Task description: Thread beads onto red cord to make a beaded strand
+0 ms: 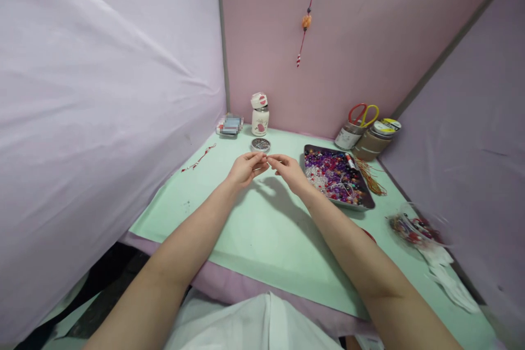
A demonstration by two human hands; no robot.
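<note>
My left hand (246,168) and my right hand (289,170) meet above the pale green mat (262,229), fingertips pinched together on something very small that I cannot make out. Both hands hover just left of a dark metal tray (367,199) filled with purple, pink and clear beads (334,175). A small round silver tin (261,145) lies on the mat just beyond my fingertips.
A white jar (260,117) stands at the back wall beside a small box (229,124). Two jars (369,139), one holding scissors (363,114), stand at the back right. A red beaded string (199,158) lies left; a bag of beads (414,228) lies right.
</note>
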